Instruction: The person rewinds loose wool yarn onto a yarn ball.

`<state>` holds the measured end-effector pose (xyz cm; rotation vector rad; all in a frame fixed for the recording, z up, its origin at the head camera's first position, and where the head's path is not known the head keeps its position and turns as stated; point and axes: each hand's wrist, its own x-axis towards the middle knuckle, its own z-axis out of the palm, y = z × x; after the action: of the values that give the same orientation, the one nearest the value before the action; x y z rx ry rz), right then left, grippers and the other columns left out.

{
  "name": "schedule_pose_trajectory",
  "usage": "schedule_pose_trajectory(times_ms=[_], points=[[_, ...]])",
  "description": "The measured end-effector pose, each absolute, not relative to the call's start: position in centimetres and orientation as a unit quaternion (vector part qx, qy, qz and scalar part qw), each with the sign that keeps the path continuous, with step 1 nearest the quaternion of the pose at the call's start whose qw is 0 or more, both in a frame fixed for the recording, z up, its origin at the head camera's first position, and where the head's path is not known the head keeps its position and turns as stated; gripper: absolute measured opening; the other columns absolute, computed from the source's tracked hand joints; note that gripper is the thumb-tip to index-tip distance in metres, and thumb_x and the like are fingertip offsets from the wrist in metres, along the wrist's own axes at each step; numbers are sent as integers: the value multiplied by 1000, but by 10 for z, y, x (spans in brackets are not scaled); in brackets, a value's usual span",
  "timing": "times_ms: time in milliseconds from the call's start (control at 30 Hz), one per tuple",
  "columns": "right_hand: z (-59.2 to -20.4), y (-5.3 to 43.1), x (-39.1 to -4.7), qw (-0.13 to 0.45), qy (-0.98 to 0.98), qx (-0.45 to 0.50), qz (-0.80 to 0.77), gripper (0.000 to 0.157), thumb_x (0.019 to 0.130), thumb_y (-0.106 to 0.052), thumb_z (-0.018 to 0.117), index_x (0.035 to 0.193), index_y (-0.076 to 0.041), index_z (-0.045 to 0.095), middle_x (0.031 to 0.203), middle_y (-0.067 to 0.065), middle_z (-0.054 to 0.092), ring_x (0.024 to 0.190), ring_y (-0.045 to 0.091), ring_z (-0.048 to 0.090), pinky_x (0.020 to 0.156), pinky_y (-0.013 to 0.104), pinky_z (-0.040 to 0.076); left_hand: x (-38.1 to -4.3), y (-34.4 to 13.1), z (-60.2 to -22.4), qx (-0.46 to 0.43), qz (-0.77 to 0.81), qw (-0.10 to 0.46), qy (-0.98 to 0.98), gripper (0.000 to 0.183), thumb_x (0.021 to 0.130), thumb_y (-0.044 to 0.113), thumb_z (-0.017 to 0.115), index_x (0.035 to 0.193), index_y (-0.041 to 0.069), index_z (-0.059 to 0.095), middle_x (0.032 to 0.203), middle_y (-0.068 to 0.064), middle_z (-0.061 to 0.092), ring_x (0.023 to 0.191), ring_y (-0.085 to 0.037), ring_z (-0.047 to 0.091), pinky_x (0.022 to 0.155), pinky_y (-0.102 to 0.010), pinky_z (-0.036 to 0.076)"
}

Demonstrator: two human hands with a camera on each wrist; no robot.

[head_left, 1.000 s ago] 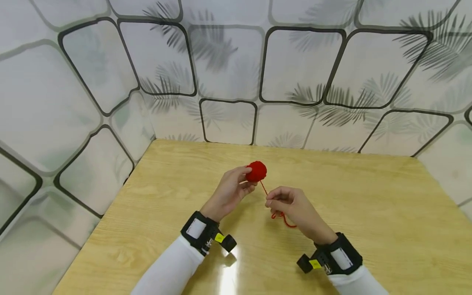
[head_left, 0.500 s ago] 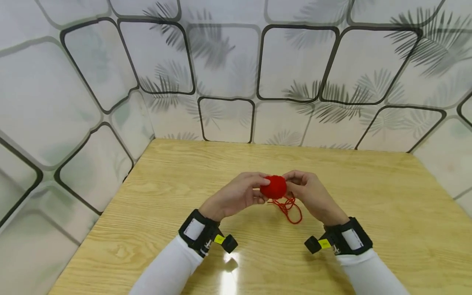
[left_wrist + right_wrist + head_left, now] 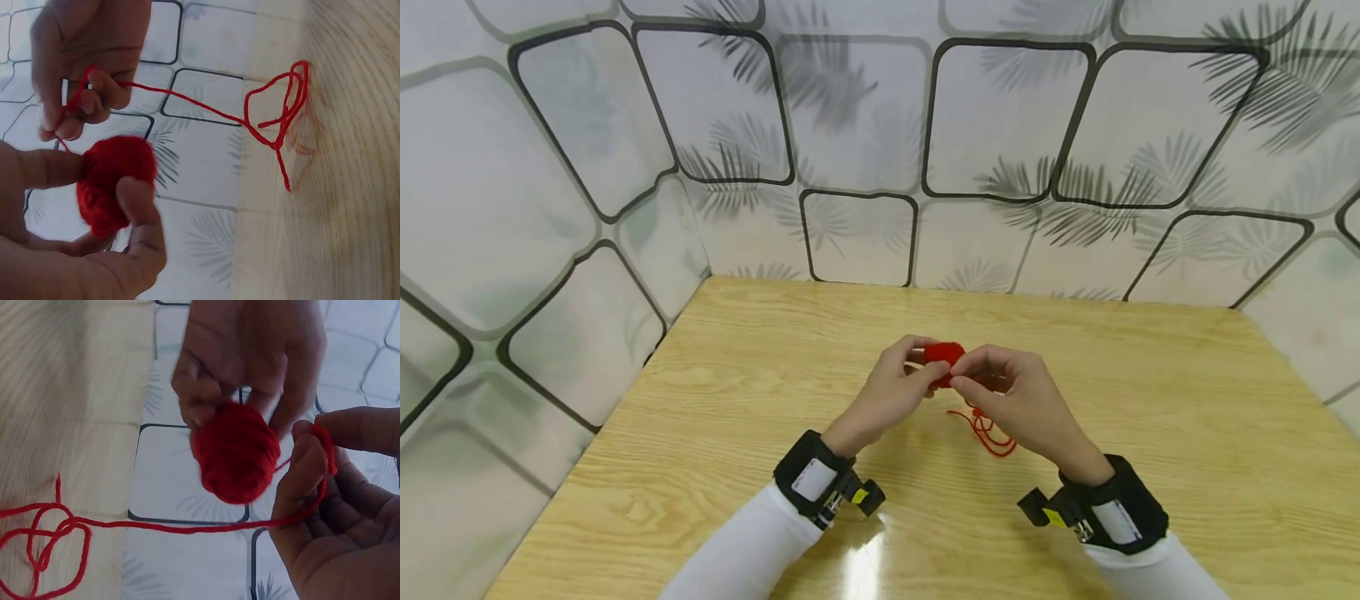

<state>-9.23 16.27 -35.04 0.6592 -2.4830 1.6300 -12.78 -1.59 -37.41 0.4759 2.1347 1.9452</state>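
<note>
Holding yarn ball [image 3: 237, 453]: left grip [image 3: 891, 392], fingers curled round. Right grip [image 3: 1026, 402], just beside, pinches red strand [image 3: 187, 530]; loops [image 3: 277, 145] below it.

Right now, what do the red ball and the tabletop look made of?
Red ball: yarn, probably wool or acrylic; matte, slightly fuzzy, with wound turns showing as ridges. Tabletop: wood or wood-look laminate, can't tell which; pale streaky grain, and a bright reflection suggests a glossy coat.

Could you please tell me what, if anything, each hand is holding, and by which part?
The left hand holds the red yarn ball by its sides; the right hand pinches the loose strand close to the ball.
</note>
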Motion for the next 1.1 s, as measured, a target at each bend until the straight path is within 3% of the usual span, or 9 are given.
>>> schedule_pose_trajectory(times_ms=[100,200,433,567,700,933,1100], points=[[-353,156,-90,37,-806,222,547,16,84,-23,66,93,-11,62,86,6,62,75,22,59,68,35,51,-131,-16,-372,135,711,83,685,39,91,28,57,124,9,48,112,-11,54,91,-24,59,78,-34,49],[-361,154,-93,-5,-792,213,572,20,83,-24,66,95,-8,61,88,10,61,77,30,59,70,39,50,-135,-18,-370,98,777,94,614,41,90,27,57,124,7,48,114,-13,55,91,-24,58,80,-32,48],[-385,163,-112,-97,-765,148,620,32,86,-27,64,104,-1,58,99,19,60,90,40,54,80,46,46,-145,-25,-369,91,848,200,483,44,90,25,55,123,-2,49,113,-14,51,81,-19,48,76,-26,43],[-390,175,-121,-80,-750,103,648,35,87,-26,62,108,2,55,101,22,59,90,39,51,80,43,45,-145,-29,-368,143,811,277,495,43,88,24,54,121,-3,49,112,-13,50,77,-18,48,73,-26,42],[-387,183,-122,-50,-753,95,650,36,88,-26,61,110,2,54,99,16,60,87,31,54,78,39,46,-136,-30,-365,196,749,325,542,36,89,22,53,117,-1,51,112,-12,53,74,-16,51,72,-27,44],[-364,175,-106,26,-782,145,606,28,85,-26,64,102,-4,60,93,12,61,81,28,56,71,35,49,-126,-24,-369,219,621,232,716,32,88,25,58,113,6,55,102,-11,59,79,-29,59,69,-34,49],[-354,163,-93,27,-793,213,570,20,86,-25,63,98,-9,61,93,8,62,76,24,59,63,36,48,-128,-23,-371,186,623,156,743,34,90,28,56,116,7,52,103,-10,57,84,-28,59,73,-37,50]])
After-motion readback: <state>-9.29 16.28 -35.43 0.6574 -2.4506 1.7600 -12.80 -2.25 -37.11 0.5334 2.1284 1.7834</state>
